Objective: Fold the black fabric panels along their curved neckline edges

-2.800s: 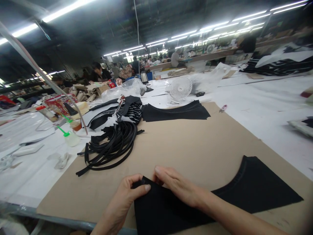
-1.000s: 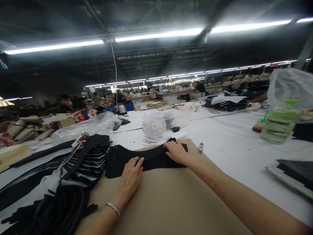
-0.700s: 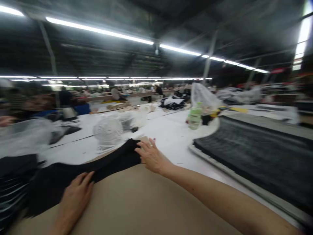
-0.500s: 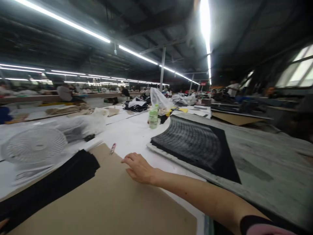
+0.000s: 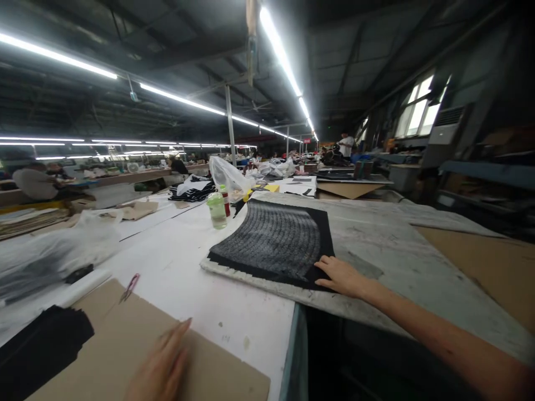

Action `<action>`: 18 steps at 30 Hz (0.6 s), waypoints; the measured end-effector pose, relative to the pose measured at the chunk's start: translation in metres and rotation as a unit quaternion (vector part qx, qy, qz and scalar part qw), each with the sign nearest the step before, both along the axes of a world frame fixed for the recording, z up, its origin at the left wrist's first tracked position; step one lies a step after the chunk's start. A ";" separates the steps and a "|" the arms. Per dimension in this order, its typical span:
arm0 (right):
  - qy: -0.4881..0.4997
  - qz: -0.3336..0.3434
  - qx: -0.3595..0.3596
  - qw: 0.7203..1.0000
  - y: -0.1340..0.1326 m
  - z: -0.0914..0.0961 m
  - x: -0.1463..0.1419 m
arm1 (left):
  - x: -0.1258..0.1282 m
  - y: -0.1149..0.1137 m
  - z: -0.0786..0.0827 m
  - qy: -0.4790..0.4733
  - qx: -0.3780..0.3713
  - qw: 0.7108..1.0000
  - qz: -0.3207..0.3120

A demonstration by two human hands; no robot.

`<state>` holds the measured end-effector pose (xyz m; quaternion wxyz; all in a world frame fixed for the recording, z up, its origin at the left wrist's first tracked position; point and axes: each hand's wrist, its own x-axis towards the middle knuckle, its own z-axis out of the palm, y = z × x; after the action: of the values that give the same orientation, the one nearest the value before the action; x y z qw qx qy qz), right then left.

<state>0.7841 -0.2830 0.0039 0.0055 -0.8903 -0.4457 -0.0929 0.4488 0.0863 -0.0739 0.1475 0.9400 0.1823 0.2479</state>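
Shifted onto the black sheet (image 5: 271, 239), the right hand (image 5: 336, 275) is laid half-spread; over the brown board (image 5: 228, 362), the left hand (image 5: 163, 362) is blurred, its grip untellable.

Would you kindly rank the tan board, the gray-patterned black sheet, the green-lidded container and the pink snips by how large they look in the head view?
Tan board, though nearest and cut off by the frame
Gray-patterned black sheet
Green-lidded container
Pink snips
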 end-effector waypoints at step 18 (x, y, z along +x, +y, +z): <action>0.148 0.010 0.074 0.986 -0.002 -0.014 0.057 | 0.210 -0.201 0.029 0.090 0.035 0.968 -0.230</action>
<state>0.8414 -0.2850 -0.0100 0.1377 -0.8871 -0.4405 0.0070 0.6586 -0.1145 -0.0448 0.1501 0.9797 -0.0350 0.1280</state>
